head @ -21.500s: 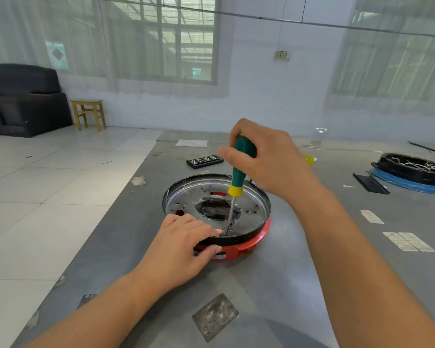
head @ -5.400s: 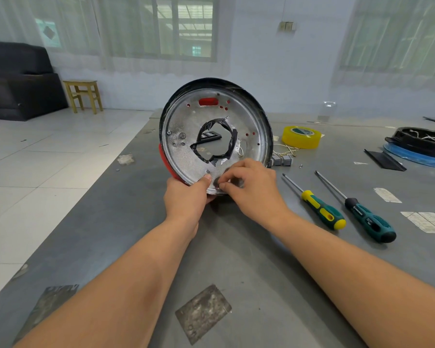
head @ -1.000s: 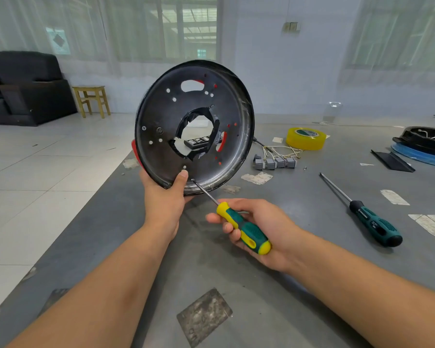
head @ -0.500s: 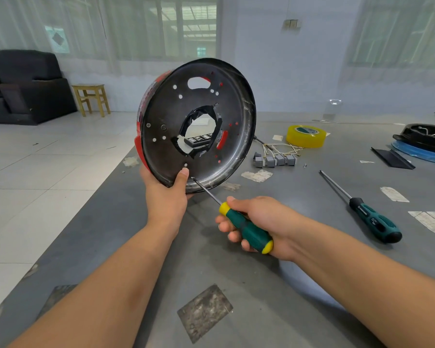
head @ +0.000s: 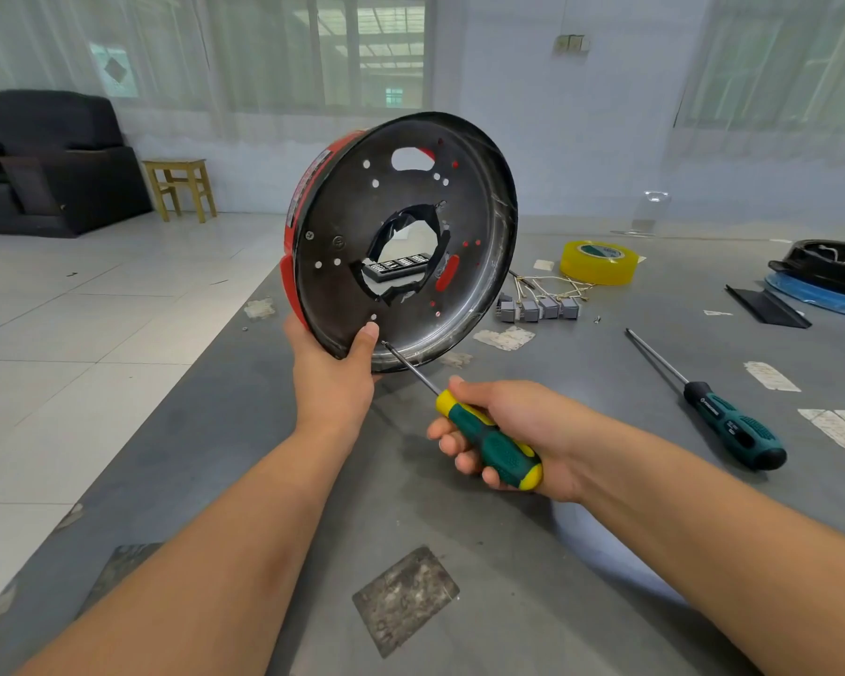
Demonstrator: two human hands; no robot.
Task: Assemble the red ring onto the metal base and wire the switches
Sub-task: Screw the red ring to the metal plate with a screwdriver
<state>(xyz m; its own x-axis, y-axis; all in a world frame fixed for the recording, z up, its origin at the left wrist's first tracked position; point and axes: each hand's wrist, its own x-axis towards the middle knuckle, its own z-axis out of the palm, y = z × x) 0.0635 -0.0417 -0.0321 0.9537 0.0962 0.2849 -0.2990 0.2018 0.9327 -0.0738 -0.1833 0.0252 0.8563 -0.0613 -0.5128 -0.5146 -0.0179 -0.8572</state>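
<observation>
My left hand (head: 330,378) holds the round metal base (head: 479,246) upright by its lower rim, thumb pressed on its dark face. The red ring (head: 308,187) sits behind the base and shows along its left edge. My right hand (head: 513,426) grips a green and yellow screwdriver (head: 489,444); its tip touches the base's lower face just right of my thumb. A row of grey switches (head: 540,308) with pale wires lies on the table behind the base.
A second green screwdriver (head: 723,417) lies on the grey table (head: 508,553) at right. A yellow tape roll (head: 598,262), a black strip (head: 764,304) and a black and blue ring part (head: 830,275) sit farther back. A black switch panel (head: 401,265) shows through the base's centre hole.
The base has turned a little, so more of the red ring shows at its left edge. The screwdriver tip stays at the same spot by my thumb.
</observation>
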